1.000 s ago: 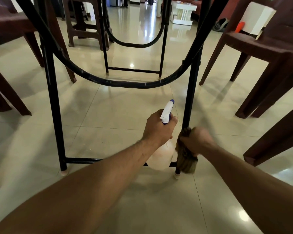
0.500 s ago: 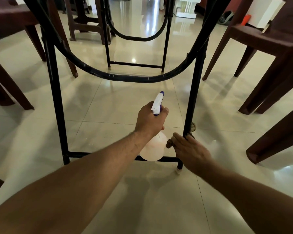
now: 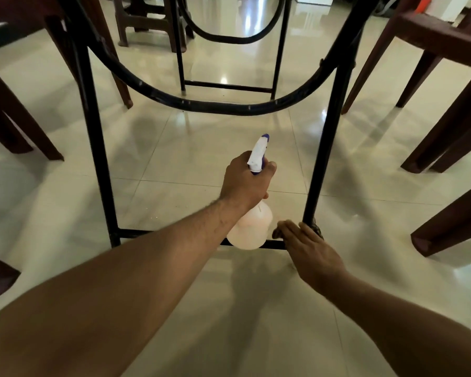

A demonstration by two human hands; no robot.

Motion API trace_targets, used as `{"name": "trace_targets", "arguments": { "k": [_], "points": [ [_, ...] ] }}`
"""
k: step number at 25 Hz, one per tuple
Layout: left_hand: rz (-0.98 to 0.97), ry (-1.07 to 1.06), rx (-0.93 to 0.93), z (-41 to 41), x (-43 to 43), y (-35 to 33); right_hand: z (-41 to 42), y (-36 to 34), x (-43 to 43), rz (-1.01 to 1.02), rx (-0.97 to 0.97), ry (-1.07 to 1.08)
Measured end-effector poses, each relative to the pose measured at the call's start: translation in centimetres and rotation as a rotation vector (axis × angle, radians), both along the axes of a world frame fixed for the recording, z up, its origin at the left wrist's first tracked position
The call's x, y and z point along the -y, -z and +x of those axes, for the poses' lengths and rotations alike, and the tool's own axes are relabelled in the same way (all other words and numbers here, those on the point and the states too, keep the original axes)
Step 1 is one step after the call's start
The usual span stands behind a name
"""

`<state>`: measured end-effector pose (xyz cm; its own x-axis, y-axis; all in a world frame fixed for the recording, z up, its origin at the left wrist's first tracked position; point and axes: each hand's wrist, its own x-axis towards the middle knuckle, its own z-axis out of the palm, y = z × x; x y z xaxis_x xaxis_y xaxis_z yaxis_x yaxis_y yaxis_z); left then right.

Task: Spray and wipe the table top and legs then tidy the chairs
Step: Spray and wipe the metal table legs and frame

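1. L hand [image 3: 245,183] grips the spray bottle [image 3: 252,229] round its neck, nozzle aimed fwd and up, body hanging just in front of the low crossbar [image 3: 147,232]; prob held close so it's ready for another squirt
2. R hand [image 3: 310,251] lies fingers mostly flat on a dark cloth [image 3: 317,230], pressing it vs the foot of the table leg [image 3: 324,148] where leg meets bar; cloth mostly hidden under the fingers
3. Step looks like wiping the leg base; table top is out of view above
4. Brown chairs [image 3: 446,77] stand pulled back on both sides, leaving room to crouch; tidying them likely comes last
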<state>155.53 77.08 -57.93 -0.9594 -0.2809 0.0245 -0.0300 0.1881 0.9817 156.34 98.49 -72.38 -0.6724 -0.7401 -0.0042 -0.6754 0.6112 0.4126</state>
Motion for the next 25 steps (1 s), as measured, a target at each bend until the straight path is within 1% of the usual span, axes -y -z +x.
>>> {"name": "trace_targets", "arguments": {
  "k": [1,3,5,7,9,10,12,15,18,19,22,24,25],
  "points": [
    [-0.011,0.005,-0.002,0.2,0.4,-0.2,0.1,0.1,-0.1,0.004,0.01,-0.005],
    [-0.017,0.023,-0.005,0.4,0.9,-0.4,0.3,-1.0,-0.8,0.027,-0.048,-0.04],
    [-0.027,0.032,-0.004,0.7,0.8,-0.6,0.4,-2.9,-1.4,0.047,-0.127,0.009],
    [-0.032,0.028,0.001,0.9,0.8,-0.7,0.3,-5.4,-1.5,-0.014,-0.151,0.11],
    [-0.017,0.022,0.0,0.5,0.8,-0.6,-0.1,-6.7,-1.5,-0.147,-0.148,0.117],
    [-0.012,0.025,-0.002,0.3,0.8,-0.5,-0.3,-6.5,-1.7,-0.187,-0.128,0.126],
    [-0.01,0.031,-0.006,0.2,0.5,-0.3,0.2,-5.6,-2.2,-0.196,0.01,0.218],
    [-0.001,0.03,0.0,-0.1,0.1,-0.1,2.4,-2.5,-2.1,-0.087,0.206,0.344],
    [0.03,0.016,0.029,-0.6,0.1,0.6,3.8,-0.3,1.0,0.085,0.321,0.315],
    [0.03,0.017,0.035,-0.5,0.0,0.9,4.4,0.4,2.1,0.101,0.336,0.325],
    [0.026,0.032,0.037,-0.6,-0.1,1.3,4.1,-0.2,3.2,-0.049,0.262,0.333],
    [0.039,0.003,0.027,-1.0,0.5,1.5,2.3,-1.8,1.6,-0.142,0.156,0.287],
    [0.042,-0.004,0.029,-1.2,0.6,1.6,1.5,-2.3,0.4,-0.194,0.118,0.299]
  ]
}}
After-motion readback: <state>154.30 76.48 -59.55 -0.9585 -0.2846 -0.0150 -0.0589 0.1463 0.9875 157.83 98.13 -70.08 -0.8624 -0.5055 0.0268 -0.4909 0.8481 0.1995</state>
